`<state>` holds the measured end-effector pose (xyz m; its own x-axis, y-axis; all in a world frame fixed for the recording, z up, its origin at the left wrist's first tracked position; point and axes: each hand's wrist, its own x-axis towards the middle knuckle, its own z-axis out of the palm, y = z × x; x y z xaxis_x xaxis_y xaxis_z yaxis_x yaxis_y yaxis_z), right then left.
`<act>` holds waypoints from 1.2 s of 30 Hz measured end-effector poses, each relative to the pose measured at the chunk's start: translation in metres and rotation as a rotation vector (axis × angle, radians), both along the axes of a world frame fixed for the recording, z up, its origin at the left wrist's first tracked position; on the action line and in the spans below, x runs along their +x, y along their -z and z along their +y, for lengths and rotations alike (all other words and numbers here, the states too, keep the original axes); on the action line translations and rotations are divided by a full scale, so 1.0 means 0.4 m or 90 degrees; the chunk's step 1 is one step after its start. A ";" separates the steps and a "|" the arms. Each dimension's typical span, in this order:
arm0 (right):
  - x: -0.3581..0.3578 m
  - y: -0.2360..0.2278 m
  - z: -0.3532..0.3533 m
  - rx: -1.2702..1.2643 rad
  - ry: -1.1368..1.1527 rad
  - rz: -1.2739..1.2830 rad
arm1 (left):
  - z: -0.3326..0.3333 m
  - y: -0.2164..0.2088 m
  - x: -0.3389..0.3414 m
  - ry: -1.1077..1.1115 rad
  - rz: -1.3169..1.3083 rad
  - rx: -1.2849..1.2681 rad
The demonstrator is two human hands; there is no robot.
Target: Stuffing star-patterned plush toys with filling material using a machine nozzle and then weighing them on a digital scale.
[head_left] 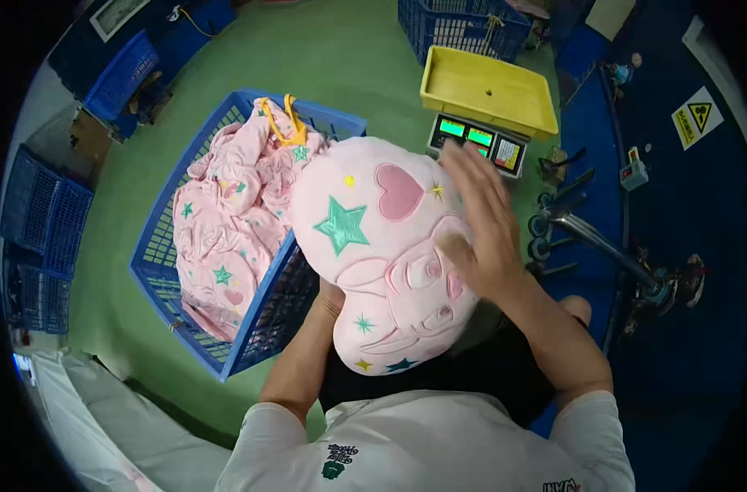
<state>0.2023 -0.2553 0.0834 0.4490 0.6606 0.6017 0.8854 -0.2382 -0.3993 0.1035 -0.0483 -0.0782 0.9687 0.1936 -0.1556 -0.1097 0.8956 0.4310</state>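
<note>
A stuffed pink plush cushion [406,271] is held up above my lap. It carries a green star, a pink heart and a stitched animal face. My left hand [331,297] holds it from below at its left side; the fingers are hidden behind the cushion. My right hand [487,225] is raised at its right edge, open, fingers stretched out and slightly blurred. Whether the palm touches the fabric I cannot tell. To the left, a blue plastic basket [250,348] holds several limp pink plush covers [218,221] with the same stars and hearts.
Beyond my right hand stands a digital scale [505,156] with lit green displays, a yellow tray [488,92] on top. Metal pipe fittings [595,238] stick out from a blue machine on the right. Another blue basket [464,29] is at the back. White cloth [103,418] lies lower left.
</note>
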 end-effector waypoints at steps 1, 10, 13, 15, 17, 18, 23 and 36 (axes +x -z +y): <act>0.022 0.060 0.032 -0.008 0.028 0.011 | -0.003 0.038 -0.025 0.011 0.039 0.022; -0.226 0.230 0.213 -0.114 -0.077 0.068 | -0.245 -0.093 -0.065 -0.505 -0.180 -0.006; -0.242 0.192 0.207 -0.090 -0.172 0.088 | -0.257 -0.134 -0.081 -0.571 -0.212 0.008; -0.183 0.233 0.232 -0.113 -0.098 0.056 | -0.154 -0.133 -0.157 -0.317 -0.061 -0.055; -0.140 0.296 0.259 -0.159 -0.007 0.035 | -0.037 -0.119 -0.233 0.005 0.186 -0.121; -0.134 0.325 0.268 -0.126 -0.034 0.019 | -0.003 -0.108 -0.262 0.014 0.133 -0.125; -0.234 0.345 0.241 -0.137 -0.087 0.011 | 0.057 -0.116 -0.307 0.157 0.423 0.341; -0.234 0.187 -0.049 0.135 -0.079 0.369 | 0.088 -0.162 -0.298 -0.216 0.342 0.151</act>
